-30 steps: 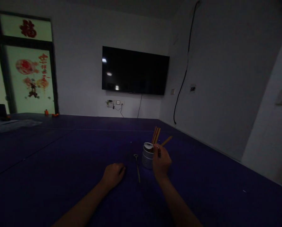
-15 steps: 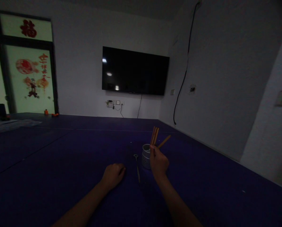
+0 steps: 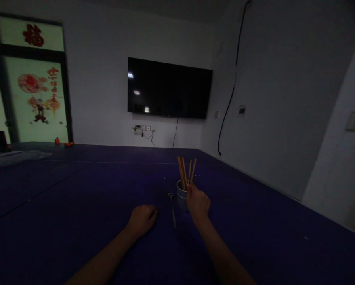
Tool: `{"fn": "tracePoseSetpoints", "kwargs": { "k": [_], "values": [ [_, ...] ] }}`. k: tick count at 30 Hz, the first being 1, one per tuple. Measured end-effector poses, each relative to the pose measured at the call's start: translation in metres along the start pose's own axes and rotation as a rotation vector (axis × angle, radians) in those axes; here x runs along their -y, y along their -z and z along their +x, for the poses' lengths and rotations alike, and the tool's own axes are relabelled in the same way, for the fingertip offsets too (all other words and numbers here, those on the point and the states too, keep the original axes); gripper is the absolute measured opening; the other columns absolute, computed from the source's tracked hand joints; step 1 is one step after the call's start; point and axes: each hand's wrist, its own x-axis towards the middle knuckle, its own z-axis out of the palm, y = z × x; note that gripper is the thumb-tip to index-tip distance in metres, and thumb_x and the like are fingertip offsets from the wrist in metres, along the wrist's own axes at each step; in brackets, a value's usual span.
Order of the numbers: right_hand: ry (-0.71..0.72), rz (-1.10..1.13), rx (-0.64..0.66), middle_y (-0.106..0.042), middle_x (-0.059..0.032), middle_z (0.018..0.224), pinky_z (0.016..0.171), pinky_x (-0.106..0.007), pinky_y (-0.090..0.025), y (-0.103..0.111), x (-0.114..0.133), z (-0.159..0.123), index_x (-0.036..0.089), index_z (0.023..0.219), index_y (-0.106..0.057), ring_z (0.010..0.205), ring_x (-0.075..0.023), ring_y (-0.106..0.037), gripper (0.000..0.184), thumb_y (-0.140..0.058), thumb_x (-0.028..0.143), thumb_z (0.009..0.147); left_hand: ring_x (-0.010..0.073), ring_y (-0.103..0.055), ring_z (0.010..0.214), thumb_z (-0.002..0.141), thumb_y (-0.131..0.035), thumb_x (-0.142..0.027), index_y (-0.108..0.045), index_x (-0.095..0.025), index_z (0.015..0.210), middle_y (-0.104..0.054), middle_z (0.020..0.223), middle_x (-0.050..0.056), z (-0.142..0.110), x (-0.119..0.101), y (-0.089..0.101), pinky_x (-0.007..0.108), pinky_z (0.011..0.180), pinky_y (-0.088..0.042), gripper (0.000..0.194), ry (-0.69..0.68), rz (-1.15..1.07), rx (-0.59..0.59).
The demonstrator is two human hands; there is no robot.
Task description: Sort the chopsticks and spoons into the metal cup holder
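A small white cup (image 3: pixel 181 196) stands on the dark purple surface (image 3: pixel 76 206) with several wooden chopsticks (image 3: pixel 183 171) sticking up out of it. My right hand (image 3: pixel 197 203) is closed at the cup's right rim, its fingertips on the lower part of one chopstick. My left hand (image 3: pixel 142 218) rests on the surface to the left, fingers curled under, nothing visible in it. A thin metal utensil (image 3: pixel 172 209) with a ring end lies flat between my two hands, just left of the cup.
The room is dim. A black television (image 3: pixel 169 88) hangs on the far wall above a socket with cables (image 3: pixel 144 130). A glass door with red decorations (image 3: pixel 37 93) is at the left. A white wall (image 3: pixel 269 118) runs along the right side.
The chopsticks leaned to the right before and now stand nearly upright in the cup. My right hand has shifted a little left along the rim. My left hand has not moved.
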Motion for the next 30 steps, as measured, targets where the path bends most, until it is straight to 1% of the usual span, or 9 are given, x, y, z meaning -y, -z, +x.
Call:
{"fn": "tracePoseSetpoints", "kwargs": {
  "k": [4,10,13,16,19,21,23,26,30],
  "values": [
    [-0.036,0.01,0.06,-0.067,-0.0109,0.079,0.062,-0.028,-0.043,0.003,-0.001,0.002,0.021,0.105,-0.064,0.071,-0.0203,-0.065,0.041,-0.028,0.037,0.095,0.0182,-0.062,0.078,0.089,-0.03,-0.032,-0.061,-0.019,0.083,-0.067,0.084,0.006,-0.001,0.0,0.0,0.026,0.065,-0.041,0.034,0.005,0.005,0.002],
    [-0.045,0.036,0.035,-0.067,-0.0121,0.075,0.06,-0.028,-0.042,0.002,0.0,-0.001,0.018,0.102,-0.064,0.068,-0.0203,-0.065,0.043,-0.027,0.036,0.094,0.0174,-0.062,0.077,0.089,-0.031,-0.031,-0.061,-0.019,0.083,-0.067,0.082,0.006,-0.001,0.001,0.001,0.025,0.065,-0.041,0.033,0.0,-0.005,0.007],
    [-0.048,0.06,-0.033,-0.066,-0.0105,0.071,0.056,-0.026,-0.04,0.0,-0.001,-0.003,0.02,0.105,-0.064,0.064,-0.0194,-0.064,0.042,-0.027,0.038,0.094,0.018,-0.062,0.078,0.089,-0.031,-0.032,-0.061,-0.02,0.083,-0.067,0.084,0.006,-0.001,0.002,0.001,0.026,0.066,-0.042,0.033,-0.003,-0.01,0.014],
    [-0.039,0.086,-0.16,-0.067,-0.0088,0.068,0.054,-0.024,-0.037,-0.002,-0.002,-0.006,0.021,0.111,-0.061,0.059,-0.0179,-0.062,0.043,-0.028,0.041,0.093,0.0175,-0.062,0.079,0.089,-0.032,-0.032,-0.062,-0.02,0.084,-0.067,0.084,0.006,-0.001,0.001,0.001,0.026,0.067,-0.042,0.032,-0.001,-0.019,0.019],
    [0.126,0.125,-0.247,-0.068,-0.008,0.069,0.054,-0.022,-0.036,-0.005,0.002,-0.011,0.019,0.108,-0.064,0.059,-0.0159,-0.062,0.043,-0.029,0.04,0.093,0.0177,-0.062,0.08,0.089,-0.033,-0.032,-0.062,-0.02,0.085,-0.067,0.085,0.006,-0.001,0.001,0.001,0.026,0.068,-0.042,0.032,-0.008,-0.019,0.018],
    [0.31,0.129,-0.197,-0.069,-0.0073,0.072,0.056,-0.021,-0.037,-0.007,0.008,-0.016,0.02,0.098,-0.067,0.063,-0.0153,-0.063,0.04,-0.032,0.038,0.093,0.0182,-0.062,0.079,0.089,-0.033,-0.032,-0.062,-0.02,0.084,-0.067,0.085,0.007,-0.001,0.001,0.001,0.026,0.068,-0.042,0.032,-0.008,-0.014,0.015],
    [0.427,0.086,-0.064,-0.069,-0.0075,0.073,0.057,-0.022,-0.038,-0.009,0.016,-0.022,0.019,0.086,-0.069,0.065,-0.016,-0.064,0.038,-0.035,0.037,0.092,0.0181,-0.062,0.078,0.089,-0.033,-0.032,-0.062,-0.02,0.084,-0.067,0.084,0.006,0.0,0.001,0.0,0.026,0.067,-0.042,0.032,-0.001,-0.011,0.012],
    [0.465,-0.029,0.143,-0.069,-0.0116,0.078,0.059,-0.024,-0.042,-0.014,0.023,-0.03,0.015,0.081,-0.069,0.072,-0.0199,-0.065,0.031,-0.046,0.035,0.087,0.0177,-0.062,0.078,0.089,-0.033,-0.032,-0.063,-0.02,0.084,-0.067,0.081,0.006,0.0,0.002,-0.002,0.026,0.067,-0.042,0.033,0.0,-0.015,-0.001],
    [0.448,-0.096,0.288,-0.069,-0.0154,0.088,0.065,-0.027,-0.046,-0.022,0.023,-0.035,0.013,0.083,-0.069,0.079,-0.023,-0.066,0.02,-0.058,0.03,0.079,0.0189,-0.062,0.079,0.089,-0.032,-0.032,-0.062,-0.019,0.083,-0.067,0.083,0.006,0.001,0.002,-0.003,0.027,0.068,-0.042,0.033,-0.009,-0.022,0.003]
  ]
}}
